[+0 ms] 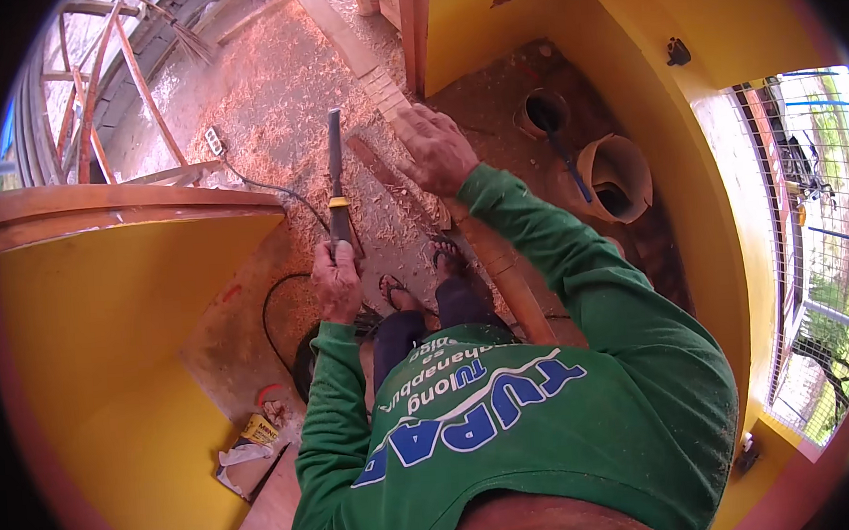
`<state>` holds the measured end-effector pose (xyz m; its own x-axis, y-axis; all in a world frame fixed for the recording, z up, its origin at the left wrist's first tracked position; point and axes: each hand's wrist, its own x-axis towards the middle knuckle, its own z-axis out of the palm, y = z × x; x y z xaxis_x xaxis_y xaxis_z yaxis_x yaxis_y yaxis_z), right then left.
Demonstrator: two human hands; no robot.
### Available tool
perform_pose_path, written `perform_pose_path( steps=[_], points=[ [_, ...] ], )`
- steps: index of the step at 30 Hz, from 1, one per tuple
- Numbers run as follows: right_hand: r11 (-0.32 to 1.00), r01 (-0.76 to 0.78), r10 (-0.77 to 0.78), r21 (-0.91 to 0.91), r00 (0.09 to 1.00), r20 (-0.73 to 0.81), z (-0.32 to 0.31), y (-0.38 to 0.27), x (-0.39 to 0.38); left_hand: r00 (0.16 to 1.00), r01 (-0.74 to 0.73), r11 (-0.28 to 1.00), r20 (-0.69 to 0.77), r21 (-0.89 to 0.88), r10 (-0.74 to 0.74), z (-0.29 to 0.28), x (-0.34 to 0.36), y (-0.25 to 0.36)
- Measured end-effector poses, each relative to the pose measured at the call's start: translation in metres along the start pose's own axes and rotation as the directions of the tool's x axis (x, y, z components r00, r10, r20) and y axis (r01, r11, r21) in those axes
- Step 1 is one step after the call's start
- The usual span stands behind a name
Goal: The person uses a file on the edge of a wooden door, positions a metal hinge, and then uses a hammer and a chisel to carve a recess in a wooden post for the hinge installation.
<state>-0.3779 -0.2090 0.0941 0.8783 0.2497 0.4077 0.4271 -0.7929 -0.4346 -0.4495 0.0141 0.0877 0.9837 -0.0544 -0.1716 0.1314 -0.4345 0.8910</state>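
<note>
My left hand is closed round the dark handle of a chisel. A yellow ring sits where the handle meets the blade, and the flat metal blade points away from me, raised over the floor. My right hand lies over a long wooden board, its fingers spread on the face. The board runs from the far edge of the view, under that hand, back toward my right side. Several short marks or cuts cross it just beyond my fingers. A narrow reddish strip of wood lies to its left.
Wood shavings cover the floor ahead. A white power outlet trails a dark cord. Two round containers stand at right, with a blue-handled tool leaning there. Yellow panels flank me. A torn bag lies lower left; a broom lies far left.
</note>
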Motion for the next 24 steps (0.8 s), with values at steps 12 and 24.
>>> perform_pose_path(
  steps=[12, 24],
  points=[
    [0.924, 0.057, -0.207, 0.378, 0.906, 0.370, 0.019, -0.030, 0.011, 0.971, -0.233, 0.930, -0.024, -0.284, 0.236, 0.078, -0.001, 0.022],
    [0.874, 0.097, -0.178, 0.475, 0.976, 0.129, 0.033, -0.005, 0.028, 0.992, 0.103, 0.714, 0.023, -0.693, -0.120, 0.108, 0.022, 0.023]
  ],
)
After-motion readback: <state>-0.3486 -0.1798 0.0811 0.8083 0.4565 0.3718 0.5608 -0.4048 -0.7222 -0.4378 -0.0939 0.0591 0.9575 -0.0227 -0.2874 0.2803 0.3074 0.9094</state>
